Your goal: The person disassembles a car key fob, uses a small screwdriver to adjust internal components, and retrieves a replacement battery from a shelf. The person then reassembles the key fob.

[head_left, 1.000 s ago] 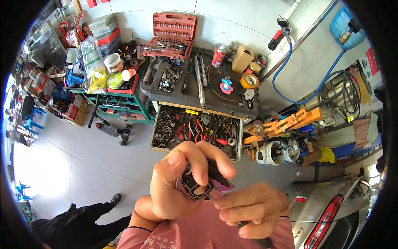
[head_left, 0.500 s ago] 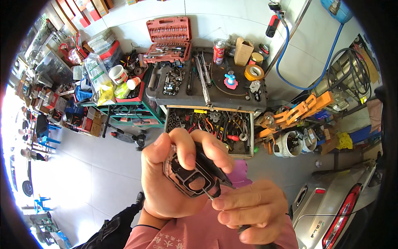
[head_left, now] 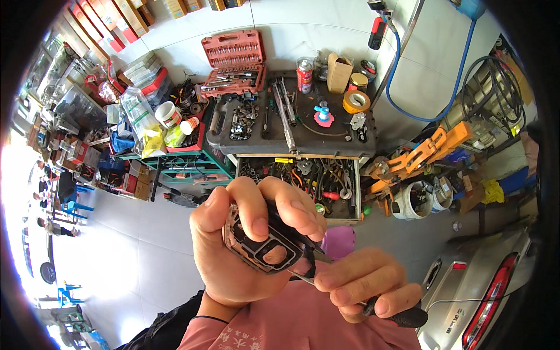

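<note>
- Where clock positions are read from the centre of the view, a blue plastic stool (head_left: pixel 70 291) stands at 8 on the pale tiled floor.
- At 9: green-framed trolley (head_left: pixel 192 173), loaded with containers, bags and parts.
- At 11: red socket-set case (head_left: pixel 230 38), lid raised, rows of sockets visible in it.
- At 7: left hand (head_left: pixel 227 265), palm up, fingers and thumb curled firmly round a small casing.
- Near 6: the black-framed casing (head_left: pixel 256 248), tilted in the left hand; skin shows through its rounded opening. Dark flap-like part alongside, toward 5; whether joined, cannot tell.
- At 12: long metal wrench (head_left: pixel 284 111) lying lengthwise on the dark bench top; red spray can (head_left: pixel 304 79) upright just right of it.
- Just right of centre: pulled-out drawer (head_left: pixel 354 192), filled with pliers and other hand tools, partly covered by the left hand.
- Between 1 and 2: roll of yellow tape (head_left: pixel 347 108).
- At 5: right hand (head_left: pixel 367 283), narrow pinch on a thin-bladed screwdriver (head_left: pixel 411 317). Blade points toward 10, its tip at the casing's lower edge; contact cannot be told. Black handle projects toward 4.
- At 3: orange metal arm (head_left: pixel 429 154) above a white bucket (head_left: pixel 402 207).
- At 4: silver car (head_left: pixel 449 286), red tail lamp in view.
</note>
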The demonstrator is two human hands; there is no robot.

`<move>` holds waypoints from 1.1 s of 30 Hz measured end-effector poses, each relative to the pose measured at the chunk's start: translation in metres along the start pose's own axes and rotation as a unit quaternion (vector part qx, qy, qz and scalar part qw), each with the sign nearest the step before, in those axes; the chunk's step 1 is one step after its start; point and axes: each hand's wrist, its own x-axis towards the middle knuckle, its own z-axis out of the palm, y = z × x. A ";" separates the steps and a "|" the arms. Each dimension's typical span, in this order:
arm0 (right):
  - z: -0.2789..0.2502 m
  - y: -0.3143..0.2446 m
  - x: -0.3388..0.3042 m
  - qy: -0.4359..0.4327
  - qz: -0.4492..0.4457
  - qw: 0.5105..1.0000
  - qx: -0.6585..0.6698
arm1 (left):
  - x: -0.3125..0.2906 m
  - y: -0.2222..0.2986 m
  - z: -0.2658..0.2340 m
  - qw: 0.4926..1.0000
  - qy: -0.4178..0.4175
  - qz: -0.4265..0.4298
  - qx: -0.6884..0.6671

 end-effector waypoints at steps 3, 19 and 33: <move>-0.004 0.001 0.004 -0.018 0.001 1.000 -0.008 | -0.001 -0.003 0.004 1.000 -0.007 0.023 0.004; -0.011 -0.010 -0.004 -0.064 0.029 0.996 -0.059 | 0.000 -0.009 0.006 0.997 0.036 0.028 0.062; -0.010 -0.008 -0.034 -0.053 0.044 0.997 -0.031 | 0.004 -0.016 0.012 0.995 0.084 0.035 -0.051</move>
